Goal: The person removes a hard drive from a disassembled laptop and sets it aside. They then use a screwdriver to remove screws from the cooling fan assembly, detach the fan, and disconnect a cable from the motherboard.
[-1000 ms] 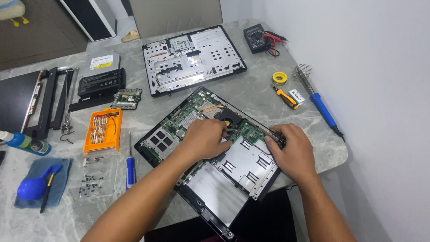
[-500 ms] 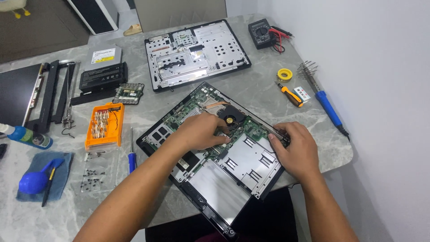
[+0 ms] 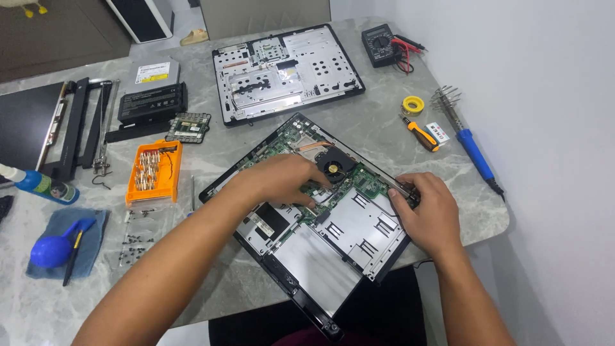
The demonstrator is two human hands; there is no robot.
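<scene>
Resting on the opened laptop, left hand mid-board, right hand at its edge.

Orange bit case; black multimeter; blue soldering iron; yellow tape roll.

green circuit board, orange bit case, grey marbled table

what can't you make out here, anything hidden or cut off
Head view only:
- Part of the green board in the opened laptop base: covered by the left hand.
- What the right hand grips at the base's right edge: hidden by its fingers.
- Loose screws: too small to count.
- Dark screen panel: cut off by the left edge.
</scene>
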